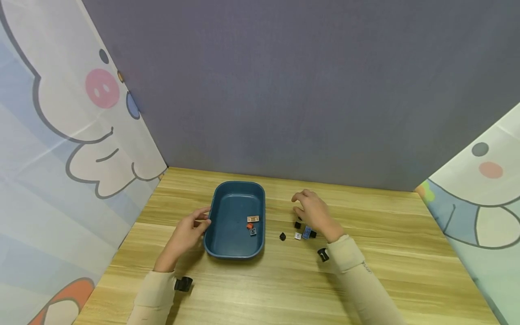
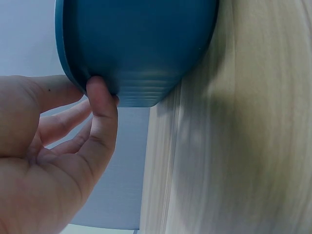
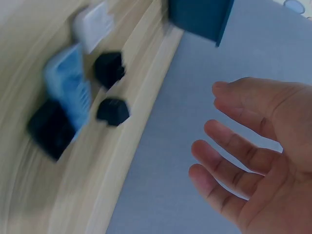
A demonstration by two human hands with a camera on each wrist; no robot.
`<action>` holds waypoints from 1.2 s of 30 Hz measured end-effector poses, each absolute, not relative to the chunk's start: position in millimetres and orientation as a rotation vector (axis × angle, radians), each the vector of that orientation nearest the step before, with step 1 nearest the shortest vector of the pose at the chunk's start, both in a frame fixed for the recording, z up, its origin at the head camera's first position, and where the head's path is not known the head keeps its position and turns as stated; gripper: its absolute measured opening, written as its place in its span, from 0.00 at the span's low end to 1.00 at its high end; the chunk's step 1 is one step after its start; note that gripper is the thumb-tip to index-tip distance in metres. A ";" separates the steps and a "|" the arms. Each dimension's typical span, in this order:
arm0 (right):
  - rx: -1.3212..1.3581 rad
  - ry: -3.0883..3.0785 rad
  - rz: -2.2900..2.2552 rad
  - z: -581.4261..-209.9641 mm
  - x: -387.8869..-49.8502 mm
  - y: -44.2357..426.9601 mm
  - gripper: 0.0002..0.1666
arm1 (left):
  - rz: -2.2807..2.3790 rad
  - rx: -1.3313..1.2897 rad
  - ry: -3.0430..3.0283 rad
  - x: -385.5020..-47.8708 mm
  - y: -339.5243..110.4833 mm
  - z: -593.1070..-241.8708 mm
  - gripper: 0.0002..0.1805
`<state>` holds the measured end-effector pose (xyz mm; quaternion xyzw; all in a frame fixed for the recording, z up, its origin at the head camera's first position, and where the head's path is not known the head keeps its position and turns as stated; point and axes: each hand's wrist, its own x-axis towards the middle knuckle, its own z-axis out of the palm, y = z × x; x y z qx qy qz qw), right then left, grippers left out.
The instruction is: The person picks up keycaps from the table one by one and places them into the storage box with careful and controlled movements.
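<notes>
A dark blue tray (image 1: 227,237) sits on the wooden table; its left rim is pinched between the thumb and fingers of my left hand (image 1: 186,234), also seen in the left wrist view, where the hand (image 2: 63,151) grips the tray edge (image 2: 141,53). My right hand (image 1: 318,215) hovers with relaxed, slightly bent fingers beyond a few small pieces, and the right wrist view shows the hand (image 3: 258,146) holding nothing. Near it lie a blue piece (image 1: 306,232), a white piece (image 1: 298,235) and several black pieces (image 1: 282,236).
Inside the tray on its right side are a pale orange printed piece (image 1: 253,219), an orange-red piece (image 1: 249,225) and a grey piece (image 1: 253,231). A grey panel (image 1: 284,90) stands behind the table (image 1: 252,293), with printed cloths (image 1: 48,158) at both sides.
</notes>
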<state>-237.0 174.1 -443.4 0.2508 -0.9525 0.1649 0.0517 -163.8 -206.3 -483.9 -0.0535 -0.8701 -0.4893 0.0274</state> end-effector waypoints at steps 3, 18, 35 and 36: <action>0.722 -2.937 0.504 -448.3 -239.3 181.9 0.15 | -1.515 -0.167 -2.686 -163.8 -206.1 -483.9 0.22; 0.738 -2.968 0.463 -470.4 -240.0 199.2 0.13 | -1.570 -0.168 -2.662 -162.8 -205.9 -483.8 0.22; 0.609 -3.069 0.322 -479.6 -237.0 200.8 0.11 | -1.575 -0.170 -2.664 -162.5 -207.0 -483.9 0.22; 0.599 -3.075 0.315 -479.7 -237.0 200.3 0.11 | -1.573 -0.171 -2.664 -162.5 -206.9 -483.7 0.22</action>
